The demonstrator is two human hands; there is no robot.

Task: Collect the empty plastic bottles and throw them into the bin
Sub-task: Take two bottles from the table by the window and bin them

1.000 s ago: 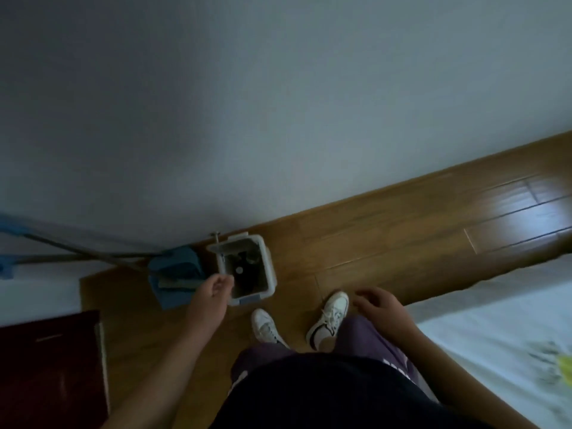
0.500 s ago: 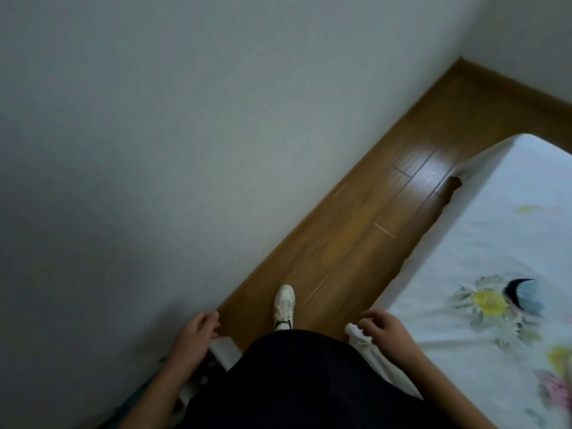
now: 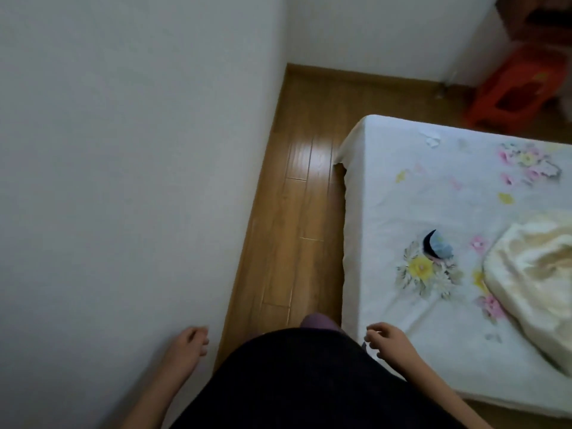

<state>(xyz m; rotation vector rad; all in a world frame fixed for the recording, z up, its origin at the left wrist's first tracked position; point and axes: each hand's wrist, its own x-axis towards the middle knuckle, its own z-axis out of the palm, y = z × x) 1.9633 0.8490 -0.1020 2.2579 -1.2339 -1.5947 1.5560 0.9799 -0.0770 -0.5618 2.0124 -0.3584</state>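
Observation:
No plastic bottle and no bin show in the head view at this moment. My left hand [image 3: 188, 345] hangs beside the white wall at the lower left, fingers loosely curled and holding nothing. My right hand [image 3: 388, 339] hangs over the near corner of the bed, fingers also loosely curled and empty. Between the two hands are my dark top and a bit of purple trouser leg.
A narrow strip of wooden floor [image 3: 297, 212] runs between the white wall [image 3: 123, 181] and the bed with a flowered sheet [image 3: 433, 187]. On the bed lie a small blue and dark object [image 3: 436, 244] and a cream quilt [image 3: 535, 280]. A red plastic stool [image 3: 513, 94] stands at the far right.
The view has swung right, away from the white bin and blue mop in the corner, toward the bed. My left hand has drawn back from above the bin. Both hands stay empty.

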